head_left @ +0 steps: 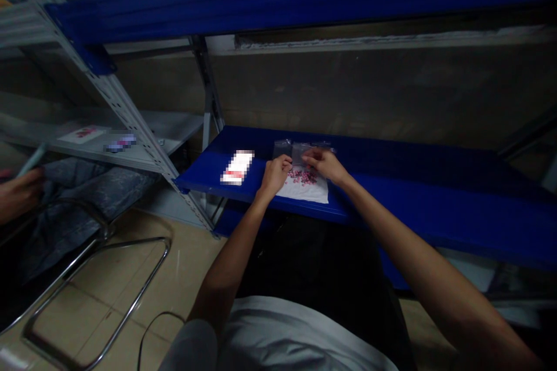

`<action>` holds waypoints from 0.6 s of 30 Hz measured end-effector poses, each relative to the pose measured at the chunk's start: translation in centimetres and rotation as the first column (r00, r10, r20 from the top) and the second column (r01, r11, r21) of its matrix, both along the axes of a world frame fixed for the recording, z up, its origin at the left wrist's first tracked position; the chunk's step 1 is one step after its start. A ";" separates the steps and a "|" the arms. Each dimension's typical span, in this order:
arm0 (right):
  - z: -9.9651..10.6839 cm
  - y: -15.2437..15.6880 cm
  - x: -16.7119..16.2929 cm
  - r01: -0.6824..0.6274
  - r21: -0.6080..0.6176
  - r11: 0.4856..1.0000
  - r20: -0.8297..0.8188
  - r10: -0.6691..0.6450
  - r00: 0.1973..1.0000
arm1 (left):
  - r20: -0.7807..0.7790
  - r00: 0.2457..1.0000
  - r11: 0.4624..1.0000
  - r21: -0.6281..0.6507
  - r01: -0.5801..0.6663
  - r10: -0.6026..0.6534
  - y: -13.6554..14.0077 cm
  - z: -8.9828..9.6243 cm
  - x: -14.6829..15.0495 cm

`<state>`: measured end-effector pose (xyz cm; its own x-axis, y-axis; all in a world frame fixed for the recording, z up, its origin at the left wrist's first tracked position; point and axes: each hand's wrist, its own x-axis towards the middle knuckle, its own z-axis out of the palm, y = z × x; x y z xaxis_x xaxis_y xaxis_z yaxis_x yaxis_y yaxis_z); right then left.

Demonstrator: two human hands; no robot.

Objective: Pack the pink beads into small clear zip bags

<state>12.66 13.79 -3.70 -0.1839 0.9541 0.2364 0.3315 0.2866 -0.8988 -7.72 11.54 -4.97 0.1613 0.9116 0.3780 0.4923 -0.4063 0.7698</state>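
Observation:
My left hand (277, 175) is closed, its fingertips pressed together at the left edge of a small clear plastic bag (299, 154). From the other side, my right hand (325, 164) pinches the same bag. Below the bag lies a white sheet (310, 192), cloth or paper, with many small pink and dark pieces (302, 177) scattered on it. Their exact kind is too small to make out. More clear bags (282, 147) lie behind my fingers on the blue shelf (391, 185).
A blurred bright phone-like screen (237, 167) lies on the shelf to the left. Overhead runs a blue beam (282, 3). Further left, a seated person's hand (21, 194) holds something thin, beside a metal chair frame (143, 295). A grey shelf (169, 130) carries another white sheet (82, 134).

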 end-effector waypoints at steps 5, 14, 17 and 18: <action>0.3 -0.9 0.0 0.095 -0.077 0.992 -0.187 -0.108 0.976 | 0.232 0.972 0.997 -0.068 -0.020 0.035 0.1 0.2 0.4; -0.2 -4.6 -0.4 0.082 -0.233 0.969 -0.512 -0.194 0.837 | 0.562 0.823 0.934 -0.241 0.266 -0.089 0.0 0.2 2.3; 0.3 -5.0 1.2 0.162 -0.201 0.966 -0.421 -0.234 0.876 | 0.507 0.844 0.902 -0.261 0.344 -0.175 -0.1 0.8 1.6; 0.6 -5.1 1.8 0.151 -0.197 0.969 -0.378 -0.217 0.900 | 0.489 0.850 0.894 -0.268 0.359 -0.194 -0.1 1.1 1.4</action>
